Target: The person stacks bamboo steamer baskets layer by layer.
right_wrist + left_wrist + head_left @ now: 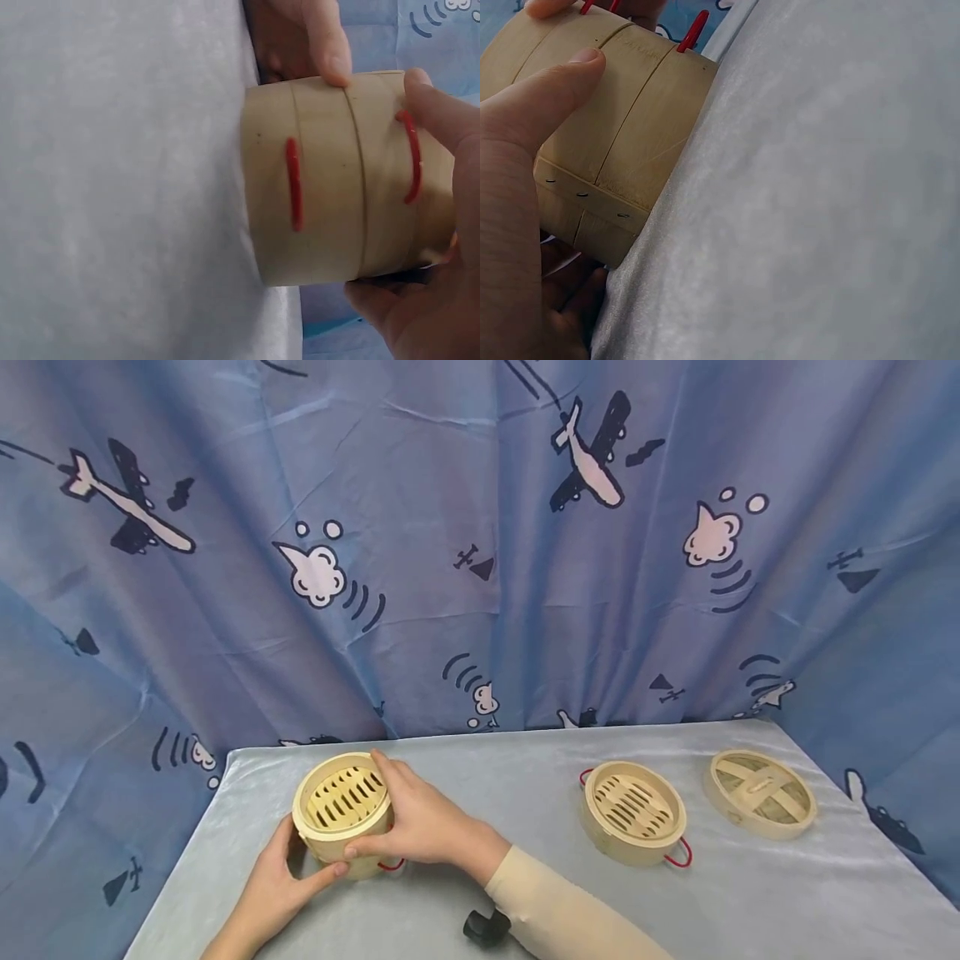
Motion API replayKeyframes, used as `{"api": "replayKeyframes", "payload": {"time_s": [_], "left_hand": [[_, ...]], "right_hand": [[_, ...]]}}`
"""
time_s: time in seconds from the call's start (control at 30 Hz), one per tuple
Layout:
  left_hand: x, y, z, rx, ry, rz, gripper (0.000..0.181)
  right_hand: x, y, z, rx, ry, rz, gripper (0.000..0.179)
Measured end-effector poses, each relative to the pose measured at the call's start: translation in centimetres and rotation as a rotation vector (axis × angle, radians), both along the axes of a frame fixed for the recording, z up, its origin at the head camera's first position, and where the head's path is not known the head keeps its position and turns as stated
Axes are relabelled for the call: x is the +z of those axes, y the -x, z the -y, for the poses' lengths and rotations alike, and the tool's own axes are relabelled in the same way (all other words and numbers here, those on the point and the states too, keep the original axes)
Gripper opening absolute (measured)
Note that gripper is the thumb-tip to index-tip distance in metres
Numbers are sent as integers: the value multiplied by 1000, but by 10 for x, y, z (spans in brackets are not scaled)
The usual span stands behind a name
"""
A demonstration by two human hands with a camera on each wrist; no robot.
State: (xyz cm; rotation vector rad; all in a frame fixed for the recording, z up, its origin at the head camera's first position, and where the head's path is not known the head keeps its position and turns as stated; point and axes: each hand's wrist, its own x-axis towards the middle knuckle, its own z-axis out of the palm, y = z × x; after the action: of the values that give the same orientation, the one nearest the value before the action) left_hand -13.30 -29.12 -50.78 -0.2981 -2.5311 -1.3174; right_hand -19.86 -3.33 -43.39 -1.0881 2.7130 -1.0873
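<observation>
Two round bamboo steamer baskets stand stacked at the left of the table. The upper basket shows its slatted floor from above; the lower basket rests on the cloth, a red handle on its side. My right hand grips the upper one from the right, thumb on the near wall and fingers round the far side. From the left, my left hand holds the stack, its thumb lying on the wall close to the seam between the baskets. Its other fingers are partly hidden behind the stack.
Another slatted steamer basket with red handles stands to the right. Beyond it lies a round woven steamer lid. A pale cloth covers the table, and a blue printed curtain hangs behind.
</observation>
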Motion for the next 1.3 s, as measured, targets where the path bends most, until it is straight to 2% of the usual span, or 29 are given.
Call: {"api": "replayKeyframes", "payload": {"time_s": [0.1,0.23,0.33,0.43,0.67,0.87,0.97,1.13,1.3], "left_hand": [[-3,-2,0,-8,-1,1,98],[-3,-2,-1,-13,-27,-13,98],[-3,0,-3,-29,-45,-26,97],[-4,1,-6,-36,-47,-26,97],[0,-2,-7,-16,-27,-12,98],[4,-7,-6,25,-5,16,97],[3,-8,-7,37,-2,25,96],[3,-7,-10,43,-4,47,95],[6,-7,-10,55,0,74,96]], "right_hand": [[5,-3,-4,2,4,25,130],[19,-5,-19,-15,31,42,124],[29,-7,-42,-43,31,30,119],[33,-14,-72,-69,6,2,116],[25,-28,-137,-130,-45,-53,108],[12,-45,-171,-180,-73,-76,99],[5,-52,-186,-221,-79,-124,93],[-7,-61,-217,-296,-64,-255,83],[-12,-59,-249,-371,-58,-347,80]]}}
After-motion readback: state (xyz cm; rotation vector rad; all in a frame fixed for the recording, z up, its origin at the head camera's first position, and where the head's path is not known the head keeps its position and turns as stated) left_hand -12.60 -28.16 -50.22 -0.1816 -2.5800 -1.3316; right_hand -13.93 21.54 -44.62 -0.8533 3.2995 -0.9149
